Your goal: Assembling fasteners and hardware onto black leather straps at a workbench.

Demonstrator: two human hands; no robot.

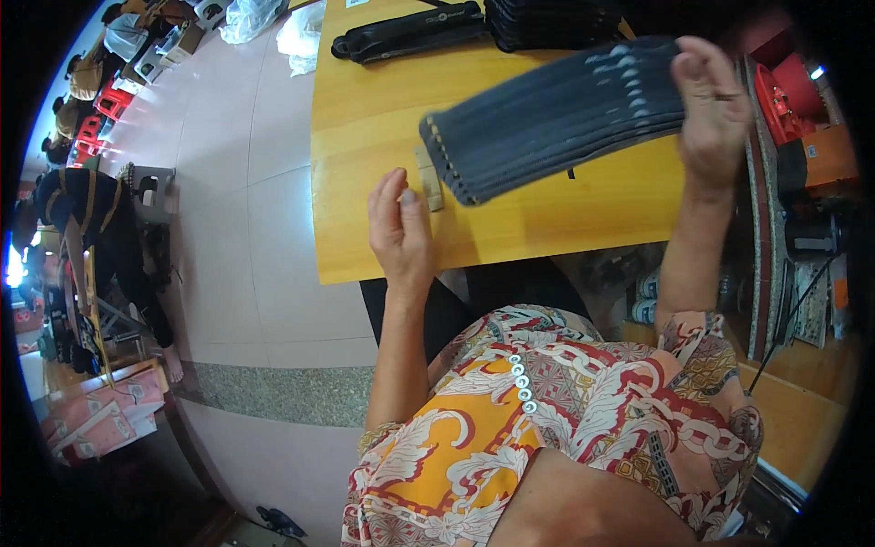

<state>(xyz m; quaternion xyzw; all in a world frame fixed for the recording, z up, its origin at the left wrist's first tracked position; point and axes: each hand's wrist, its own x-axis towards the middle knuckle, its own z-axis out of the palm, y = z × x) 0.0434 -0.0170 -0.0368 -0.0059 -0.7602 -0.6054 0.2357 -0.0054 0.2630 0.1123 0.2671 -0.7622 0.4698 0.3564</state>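
My right hand (715, 118), raised over the right side of the table, is closed on the end of a thick stack of black strips (556, 118). The stack slants above the tabletop, with pale marks across its upper part and a row of small yellowish spots along its left end. What the strips are made for I cannot make out. At the table's left part, my left hand (398, 228) is held up empty, thumb and fingers somewhat apart. Just beside its fingertips lies a small tan strip (428, 182), partly under the stack's left end.
On the yellow table (365, 246), a long black bundle (410, 32) and another black stack (547, 23) lie along the far side. Red and orange things (788, 96) stand at the right. Across the floor at left, a person (91, 205) bends beside a grey stool (157, 191).
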